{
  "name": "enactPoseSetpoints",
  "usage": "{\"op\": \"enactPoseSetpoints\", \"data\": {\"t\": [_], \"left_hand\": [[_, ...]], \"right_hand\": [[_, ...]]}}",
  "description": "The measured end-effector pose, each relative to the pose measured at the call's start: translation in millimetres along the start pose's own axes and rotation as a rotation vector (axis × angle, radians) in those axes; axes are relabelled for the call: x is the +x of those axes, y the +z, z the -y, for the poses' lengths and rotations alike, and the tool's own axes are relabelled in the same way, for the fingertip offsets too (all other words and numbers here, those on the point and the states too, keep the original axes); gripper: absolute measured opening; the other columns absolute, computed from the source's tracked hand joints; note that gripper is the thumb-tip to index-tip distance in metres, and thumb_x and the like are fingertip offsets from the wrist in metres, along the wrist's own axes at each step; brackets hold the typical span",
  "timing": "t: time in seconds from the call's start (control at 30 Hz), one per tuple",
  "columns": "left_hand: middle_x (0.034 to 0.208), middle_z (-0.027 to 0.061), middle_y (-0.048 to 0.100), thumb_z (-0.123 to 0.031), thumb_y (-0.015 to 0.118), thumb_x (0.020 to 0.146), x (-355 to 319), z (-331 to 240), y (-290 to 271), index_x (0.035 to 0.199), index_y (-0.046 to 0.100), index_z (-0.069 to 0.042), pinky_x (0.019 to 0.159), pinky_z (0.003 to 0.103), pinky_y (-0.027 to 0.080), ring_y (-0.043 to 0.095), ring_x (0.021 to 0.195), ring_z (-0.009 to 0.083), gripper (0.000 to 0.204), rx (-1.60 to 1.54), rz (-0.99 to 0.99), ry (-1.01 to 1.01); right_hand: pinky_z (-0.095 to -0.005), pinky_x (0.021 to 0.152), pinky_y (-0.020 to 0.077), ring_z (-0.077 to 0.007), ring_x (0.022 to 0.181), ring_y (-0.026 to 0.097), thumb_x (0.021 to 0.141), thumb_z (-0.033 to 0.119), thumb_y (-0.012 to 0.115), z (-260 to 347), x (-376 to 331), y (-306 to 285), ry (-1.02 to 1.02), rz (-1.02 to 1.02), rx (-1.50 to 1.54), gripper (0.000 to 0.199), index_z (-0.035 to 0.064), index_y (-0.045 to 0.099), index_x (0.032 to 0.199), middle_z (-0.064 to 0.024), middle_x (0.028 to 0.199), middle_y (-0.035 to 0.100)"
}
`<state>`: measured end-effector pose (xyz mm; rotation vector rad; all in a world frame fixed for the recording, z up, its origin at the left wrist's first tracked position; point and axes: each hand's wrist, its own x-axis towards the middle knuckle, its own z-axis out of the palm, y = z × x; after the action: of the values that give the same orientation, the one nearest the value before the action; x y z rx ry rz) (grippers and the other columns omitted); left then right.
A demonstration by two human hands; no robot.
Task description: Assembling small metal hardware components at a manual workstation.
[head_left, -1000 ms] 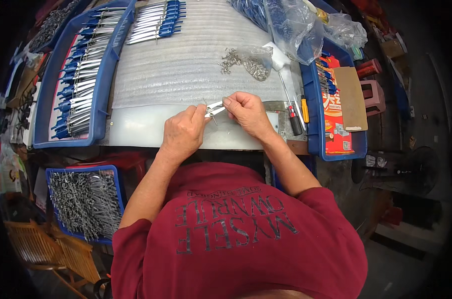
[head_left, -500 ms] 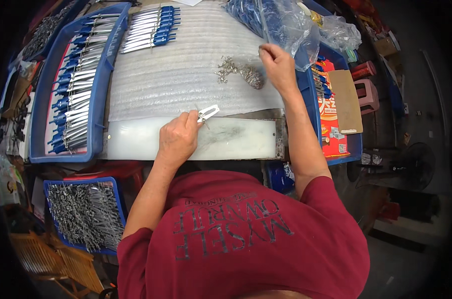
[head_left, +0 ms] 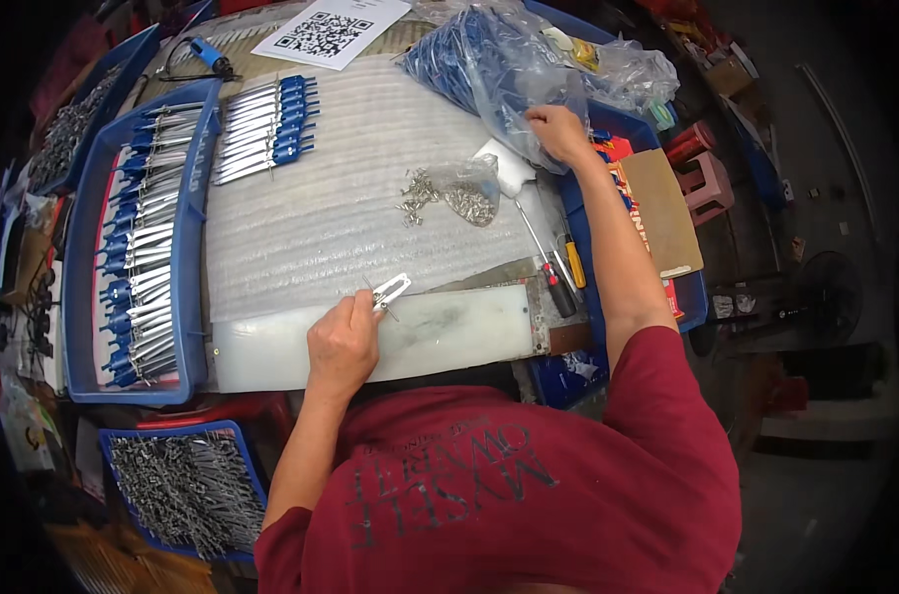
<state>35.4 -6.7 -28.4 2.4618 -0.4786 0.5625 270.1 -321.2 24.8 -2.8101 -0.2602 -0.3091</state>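
Head view: the left hand (head_left: 343, 345) was closed on the near end of a white slotted piece (head_left: 393, 290), thumb and fingers pinching, a thin rod crossing it; the piece stuck out ahead and to the right of those fingertips, above the pale front of the worktop (head_left: 449, 342). Right hand (head_left: 556, 134) was well apart, farther out, arm stretched, fingers bunched at the edge of a clear plastic bag (head_left: 529, 94). From where I stood, couldn't tell if it pinched film, a part or nothing.

Blue parts (head_left: 440, 64) lay in the bag, left of the right hand. Between the hands: a small bag (head_left: 469, 203) of metal bits, loose metal bits (head_left: 416, 198) just left of it. Near side of the right hand: a red-and-black screwdriver (head_left: 558, 289) and a yellow-handled one beside it. Beyond the left hand, off left, a row of blue-ended pieces (head_left: 261, 129); farther left, a blue tray (head_left: 187, 297) with more.

Step in hand, my read: left holding, right reaching at the bag. Next move seemed to call for a steady left pinch and careful right fingers around that slack film.
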Motion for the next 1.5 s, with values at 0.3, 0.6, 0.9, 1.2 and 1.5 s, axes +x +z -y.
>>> {"op": "enactPoseSetpoints", "data": {"t": [0.3,0.6,0.9,1.2,1.5], "left_hand": [[0.062,0.0102,0.044,-0.006,0.058,0.069,1,-2,1,0.089,0.048,-0.002,0.042,0.036,0.037,0.048,0.051,0.0264,0.023,-0.002,0.036,-0.023],[0.062,0.0117,0.044,-0.001,0.057,0.067,3,-1,1,0.088,0.047,-0.002,0.042,0.037,0.036,0.047,0.051,0.0285,0.023,-0.015,0.052,-0.037],[0.062,0.0114,0.045,-0.002,0.058,0.067,2,-1,1,0.088,0.047,-0.002,0.043,0.037,0.037,0.047,0.051,0.0286,0.023,-0.013,0.052,-0.033],[0.064,0.0117,0.046,-0.002,0.058,0.067,1,-1,-1,0.089,0.048,-0.002,0.044,0.037,0.037,0.048,0.053,0.0288,0.024,-0.045,0.04,-0.039],[0.062,0.011,0.046,-0.005,0.058,0.069,-1,-1,-2,0.087,0.048,-0.002,0.043,0.036,0.038,0.049,0.052,0.0279,0.02,-0.057,-0.024,-0.006]], "right_hand": [[-0.0221,0.058,0.0428,-0.0104,0.064,0.055,0.07,0.005,0.052,-17,26,34,0.225,0.131,1.082,0.012,-0.0003,0.061,0.076,-0.0039,0.072,0.059],[-0.0372,0.07,0.0443,-0.0359,0.076,0.057,0.065,0.028,0.056,-11,38,49,0.282,0.094,-0.012,0.036,-0.0013,0.059,0.085,-0.0259,0.084,0.056],[-0.0414,0.075,0.0424,-0.0389,0.086,0.053,0.068,0.031,0.054,2,33,58,0.242,0.137,-0.016,0.039,-0.0046,0.058,0.084,-0.0273,0.087,0.055],[-0.0323,0.053,0.0398,-0.0223,0.056,0.054,0.066,0.024,0.06,12,12,9,0.225,-0.212,0.155,0.026,-0.0016,0.057,0.07,-0.012,0.061,0.057],[-0.0167,0.037,0.0284,-0.0025,0.042,0.038,0.076,0.017,0.06,69,-47,-39,0.262,-0.264,1.05,0.012,0.0057,0.057,0.075,0.0046,0.055,0.045]]}}
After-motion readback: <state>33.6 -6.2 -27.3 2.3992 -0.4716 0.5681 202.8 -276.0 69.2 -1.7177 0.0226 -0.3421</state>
